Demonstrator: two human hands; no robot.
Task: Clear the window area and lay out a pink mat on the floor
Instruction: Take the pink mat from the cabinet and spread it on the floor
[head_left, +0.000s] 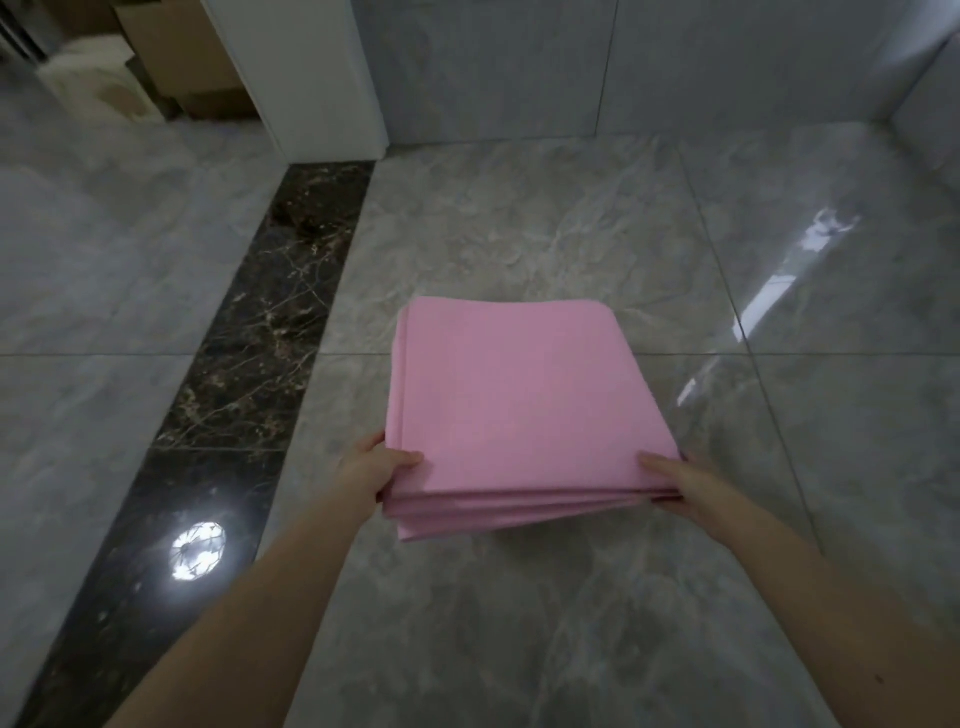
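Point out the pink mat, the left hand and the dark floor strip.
pink mat (519, 395): head view, top folded face.
left hand (376, 470): head view, back of hand.
dark floor strip (260, 332): head view, bare middle stretch.

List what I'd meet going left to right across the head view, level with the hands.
Grey floor tile → dark marble strip → left hand → folded pink mat → right hand → more glossy grey tile.
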